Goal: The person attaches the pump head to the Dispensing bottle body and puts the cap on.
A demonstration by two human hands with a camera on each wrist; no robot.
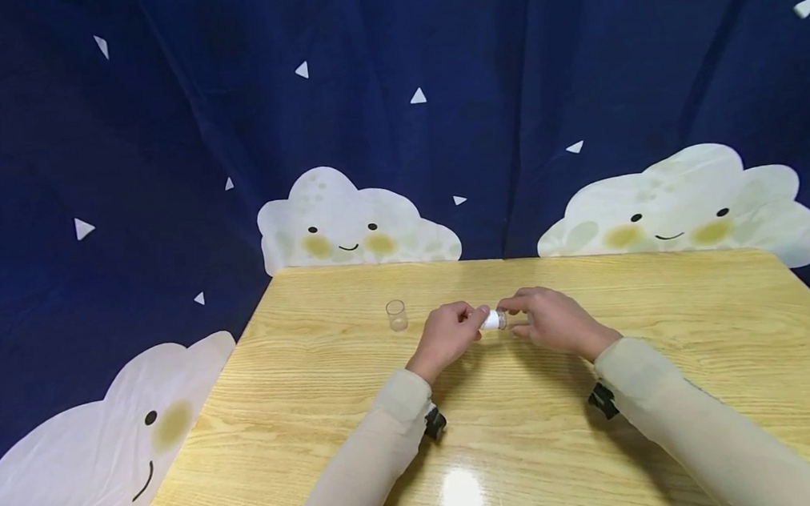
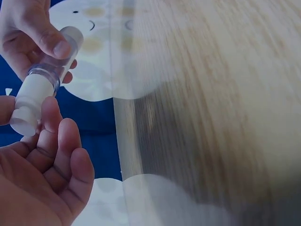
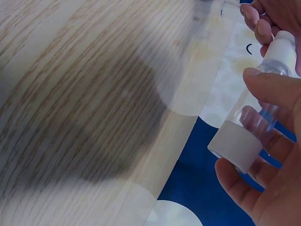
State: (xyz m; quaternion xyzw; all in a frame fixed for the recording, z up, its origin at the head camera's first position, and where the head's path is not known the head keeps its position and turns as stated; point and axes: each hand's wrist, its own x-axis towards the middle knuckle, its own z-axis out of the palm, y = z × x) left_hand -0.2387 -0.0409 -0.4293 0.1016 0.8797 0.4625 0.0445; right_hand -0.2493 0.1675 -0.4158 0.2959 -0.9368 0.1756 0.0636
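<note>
A slim pump bottle [image 3: 247, 101] with a clear body, white top and white base lies between both hands, held sideways above the table. My left hand [image 1: 448, 336] pinches the white top [image 2: 32, 96] between thumb and fingertip; its other fingers are loosely bent below. My right hand [image 1: 551, 319] holds the bottle's clear body, with the thumb [image 3: 270, 87] across it and fingers on the far side. In the right wrist view the white base [image 3: 235, 145] points down and left. Left of the hands, a clear cap [image 1: 397, 316] stands on the table.
The wooden table [image 1: 303, 406] extends around the hands. Behind it hangs a dark blue curtain [image 1: 370, 15] with white clouds and triangles. Both forearms [image 1: 366, 465] reach in from the front edge, with black wrist cameras [image 1: 434, 423] beneath the cuffs.
</note>
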